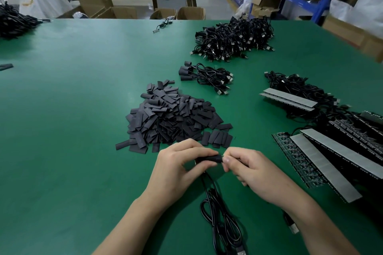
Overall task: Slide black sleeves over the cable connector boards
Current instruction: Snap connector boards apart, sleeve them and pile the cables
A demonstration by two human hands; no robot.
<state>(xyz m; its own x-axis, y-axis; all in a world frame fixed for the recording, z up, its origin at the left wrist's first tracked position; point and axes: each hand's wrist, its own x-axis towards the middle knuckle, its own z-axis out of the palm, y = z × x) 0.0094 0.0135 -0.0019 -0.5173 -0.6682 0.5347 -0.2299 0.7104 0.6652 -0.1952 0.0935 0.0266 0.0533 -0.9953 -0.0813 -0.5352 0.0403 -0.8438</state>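
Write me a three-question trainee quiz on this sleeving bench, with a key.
1. True or false: the left hand grips a black sleeve.
2. The pile of loose sleeves lies: A) just beyond the held sleeve; B) at the far left edge; C) on the floor.
3. What kind of plug ends the cable trailing toward the person?
Key: 1 true; 2 A; 3 a USB plug.
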